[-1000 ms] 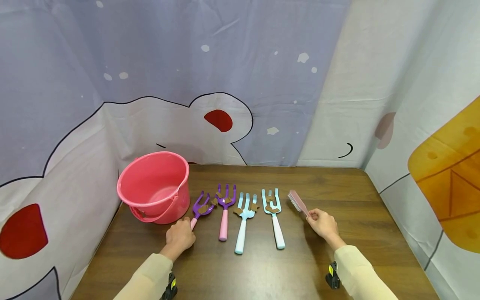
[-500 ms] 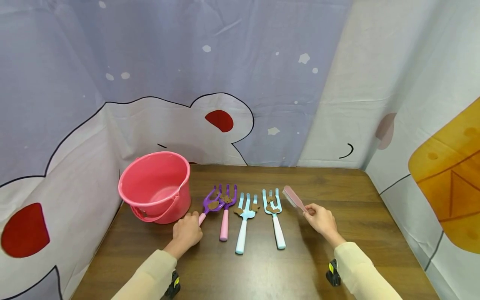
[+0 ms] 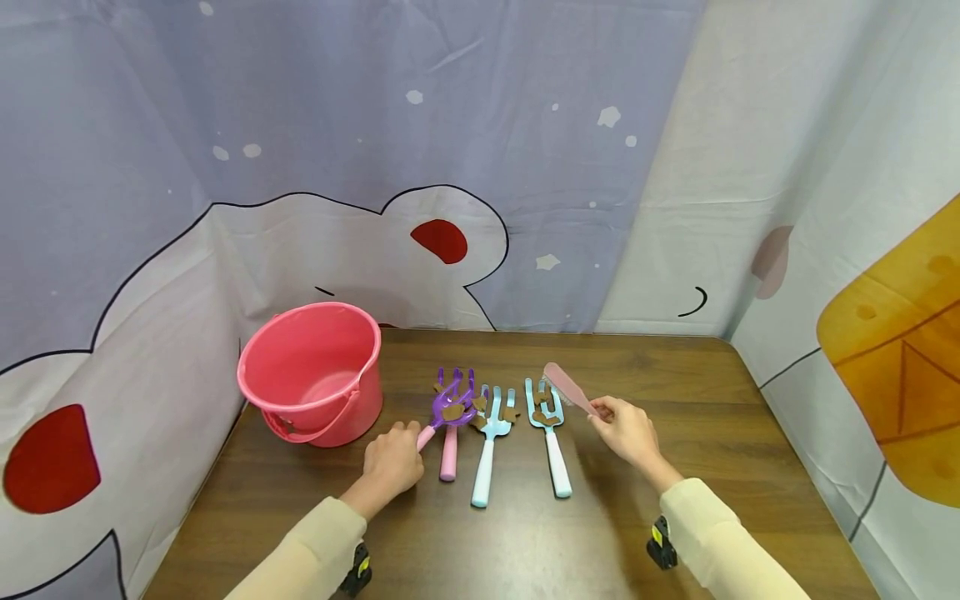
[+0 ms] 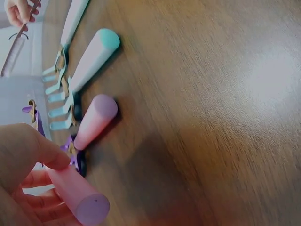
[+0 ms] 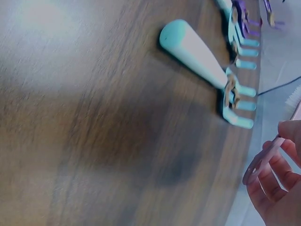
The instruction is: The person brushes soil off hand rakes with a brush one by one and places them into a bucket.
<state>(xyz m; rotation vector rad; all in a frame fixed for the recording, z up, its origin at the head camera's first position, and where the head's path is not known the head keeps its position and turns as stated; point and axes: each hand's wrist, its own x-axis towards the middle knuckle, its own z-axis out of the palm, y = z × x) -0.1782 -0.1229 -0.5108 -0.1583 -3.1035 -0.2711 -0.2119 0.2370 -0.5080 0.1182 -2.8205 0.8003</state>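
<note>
**Brush right of the raised fork, long axes leaning toward each other**

I found my left hand (image 3: 394, 458) clamped on a purple fork (image 3: 437, 410) by its pink handle, thumb over the top and fingers beneath, as the left wrist view showed. The fork was raised off the tabletop (image 3: 697, 392); its long axis ran away from me and rightward, tines at the far end. A brown piece (image 3: 453, 412) lay at the base of the tines. In the head view the fork overlapped a second purple fork (image 3: 448, 458), lying with its handle toward me; contact between the two I could not confirm.

My right hand (image 3: 628, 431) pinched the handle of a pink brush (image 3: 567, 387) between thumb and fingers. The brush was also raised, its long axis running away from me and leftward, bristles turned left and down. Seen from the head, it overlapped the tines of the right blue fork (image 3: 556, 454).

Governing relation, in my judgement: the gap between bristles and brown piece. They were apart, with the left blue fork (image 3: 487, 454) lying between. My left hand was the nearer to the piece; the brush pointed toward it from the right. The pink bucket (image 3: 367, 417) stood beyond my left hand, to its left.
</note>
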